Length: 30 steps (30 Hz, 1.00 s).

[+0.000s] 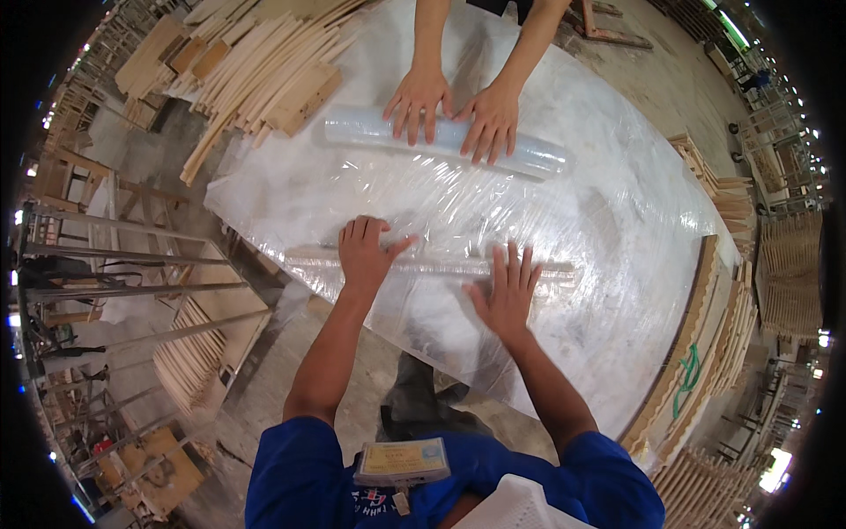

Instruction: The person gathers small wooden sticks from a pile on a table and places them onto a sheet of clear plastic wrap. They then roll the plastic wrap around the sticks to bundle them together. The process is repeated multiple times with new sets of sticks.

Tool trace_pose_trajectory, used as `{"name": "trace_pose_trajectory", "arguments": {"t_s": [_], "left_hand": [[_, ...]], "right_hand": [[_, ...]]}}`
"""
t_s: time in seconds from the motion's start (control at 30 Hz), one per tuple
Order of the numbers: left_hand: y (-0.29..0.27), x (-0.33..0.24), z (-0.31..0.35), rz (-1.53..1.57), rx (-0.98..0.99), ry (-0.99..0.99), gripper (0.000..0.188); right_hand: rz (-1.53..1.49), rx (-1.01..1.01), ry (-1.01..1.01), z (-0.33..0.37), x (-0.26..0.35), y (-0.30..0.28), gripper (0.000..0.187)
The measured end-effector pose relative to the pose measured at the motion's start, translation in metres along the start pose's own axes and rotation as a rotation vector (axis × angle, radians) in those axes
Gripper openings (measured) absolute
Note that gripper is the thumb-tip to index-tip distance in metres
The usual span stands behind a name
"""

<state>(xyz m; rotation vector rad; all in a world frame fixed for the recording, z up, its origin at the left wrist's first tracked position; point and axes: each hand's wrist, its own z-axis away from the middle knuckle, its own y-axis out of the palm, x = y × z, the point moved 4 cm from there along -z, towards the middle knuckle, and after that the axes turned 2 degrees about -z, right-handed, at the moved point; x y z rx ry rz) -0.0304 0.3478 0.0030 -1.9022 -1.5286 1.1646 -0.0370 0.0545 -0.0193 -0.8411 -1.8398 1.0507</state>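
Note:
A long, thin strip [429, 267] in clear plastic film lies across the film-covered table [608, 238] in front of me. My left hand [363, 254] rests over its left part, thumb spread away and fingers bent forward. My right hand [507, 289] lies on its right part with the fingers stretched and apart. Farther off, a thick roll of clear plastic film [533, 157] lies nearly parallel to the strip. Another person's two hands [493, 115] press on top of that roll from the far side. Wrinkled, shiny film spreads between the roll and the strip.
Stacked wooden strips [264, 75] reach the table's far left edge. Long wooden pieces with a green strap [689, 375] run along the right side. At left stand metal racks [132, 256] and a slatted wooden stack [189, 353]. More slatted wood [790, 273] is piled far right.

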Motion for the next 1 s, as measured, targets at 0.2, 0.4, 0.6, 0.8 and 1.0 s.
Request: {"name": "trace_pose_trajectory", "arguments": {"t_s": [0.2, 0.4, 0.6, 0.8, 1.0], "left_hand": [[0.046, -0.041, -0.038, 0.092, 0.002, 0.155, 0.062], [0.075, -0.009, -0.092, -0.014, 0.359, 0.103, 0.077], [0.051, -0.021, -0.036, -0.056, 0.415, 0.094, 0.073], [0.0, -0.028, 0.067, 0.025, 0.594, 0.049, 0.073], [0.037, -0.015, 0.015, 0.035, 0.254, -0.082, 0.072]], "right_hand": [[-0.049, -0.2, 0.086, -0.178, -0.056, 0.02, 0.06], [-0.026, -0.054, 0.133, -0.196, -0.036, 0.039, 0.05], [0.038, -0.099, -0.045, -0.094, 0.005, 0.014, 0.049], [-0.114, -0.026, -0.001, 0.046, 0.03, 0.001, 0.067], [-0.008, -0.016, 0.015, -0.016, 0.012, 0.016, 0.102]]}}
